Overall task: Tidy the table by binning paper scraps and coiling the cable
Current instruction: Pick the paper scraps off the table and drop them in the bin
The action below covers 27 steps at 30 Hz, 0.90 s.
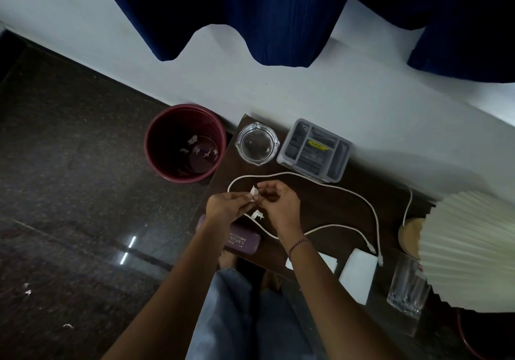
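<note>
Head view, hands over the near-left part of the dark wooden table (pixel 334 209). I read the left hand (pixel 227 206) as pinching the lower edge of a small crumpled white paper scrap (pixel 254 191) between thumb and fingertips. The right hand (pixel 278 202) has its fingers curled in against the scrap's upper side; whether they grip it or only touch it I cannot tell. The scrap is held clear of the tabletop, probably so that it can be gathered before going to the round maroon plastic bin (pixel 185 143). That bin stands on the floor just beside the table's left edge and already has scraps in it. A second white paper scrap (pixel 257 214) lies on the table between the wrists, touching or just beside the cable.

The long white charging cable (pixel 328 185) is uncoiled and lies flat as one open, doubled loop. Its bend is at the far left, near the hands, and both connector ends (pixel 375 253) lie together at the near right, pointing toward a white paper pad (pixel 358 273). So its long axis runs diagonally from far left to near right. In my judgement it is left spread while the scraps are cleared.

Along the wall stand a clear glass ashtray (pixel 257 143) and a grey plastic compartment tray (pixel 315 153). Loose scraps (pixel 27 289) remain on the dark floor.
</note>
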{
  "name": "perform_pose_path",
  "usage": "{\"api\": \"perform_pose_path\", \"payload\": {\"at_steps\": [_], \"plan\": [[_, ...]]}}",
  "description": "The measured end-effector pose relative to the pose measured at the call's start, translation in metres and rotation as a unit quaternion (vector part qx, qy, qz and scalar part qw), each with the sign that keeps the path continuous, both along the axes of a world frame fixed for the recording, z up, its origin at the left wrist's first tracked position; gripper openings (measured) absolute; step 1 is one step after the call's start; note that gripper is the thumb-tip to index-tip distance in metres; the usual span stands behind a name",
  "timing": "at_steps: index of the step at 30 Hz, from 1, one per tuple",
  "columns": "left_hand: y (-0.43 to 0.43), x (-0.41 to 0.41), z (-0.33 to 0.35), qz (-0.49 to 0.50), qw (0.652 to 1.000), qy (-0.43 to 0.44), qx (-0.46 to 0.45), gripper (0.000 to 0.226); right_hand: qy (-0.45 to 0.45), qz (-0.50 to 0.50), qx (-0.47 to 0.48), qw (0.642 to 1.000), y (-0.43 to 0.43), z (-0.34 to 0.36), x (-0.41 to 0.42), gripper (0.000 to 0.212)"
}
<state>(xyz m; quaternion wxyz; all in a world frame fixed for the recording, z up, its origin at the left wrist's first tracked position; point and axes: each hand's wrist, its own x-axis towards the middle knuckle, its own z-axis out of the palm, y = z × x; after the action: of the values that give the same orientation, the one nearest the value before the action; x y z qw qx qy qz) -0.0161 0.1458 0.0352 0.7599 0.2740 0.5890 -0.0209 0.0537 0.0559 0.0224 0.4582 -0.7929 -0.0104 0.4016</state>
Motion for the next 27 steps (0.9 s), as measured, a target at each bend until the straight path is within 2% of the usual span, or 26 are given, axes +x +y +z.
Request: {"api": "perform_pose_path", "payload": {"at_steps": [7,11,15,18,23,25,27], "plan": [[-0.002,-0.005,0.003,-0.04,0.998,0.025,0.043,0.027,0.121,-0.137,0.054,0.982,0.003,0.01,-0.007,0.023],[-0.003,-0.007,0.002,-0.097,0.991,0.051,0.078,0.03,0.107,-0.136,0.038,0.984,0.006,0.013,-0.008,0.023],[0.001,-0.012,0.003,0.007,0.999,0.003,0.036,0.022,0.066,-0.104,0.021,0.992,0.015,0.016,-0.012,0.031],[0.003,-0.017,0.002,0.056,0.998,-0.009,0.031,0.016,0.04,-0.119,0.01,0.992,0.023,0.019,-0.019,0.033],[0.01,-0.023,0.0,0.055,0.997,-0.042,0.021,0.012,-0.041,-0.123,-0.027,0.991,0.033,0.018,-0.03,0.024],[0.015,-0.025,-0.001,0.041,0.998,-0.036,0.034,0.013,-0.03,-0.108,-0.014,0.994,0.037,0.017,-0.031,0.023],[0.021,-0.027,-0.003,0.047,0.997,0.006,0.062,0.014,-0.005,-0.076,0.004,0.997,0.039,0.018,-0.031,0.021]]}}
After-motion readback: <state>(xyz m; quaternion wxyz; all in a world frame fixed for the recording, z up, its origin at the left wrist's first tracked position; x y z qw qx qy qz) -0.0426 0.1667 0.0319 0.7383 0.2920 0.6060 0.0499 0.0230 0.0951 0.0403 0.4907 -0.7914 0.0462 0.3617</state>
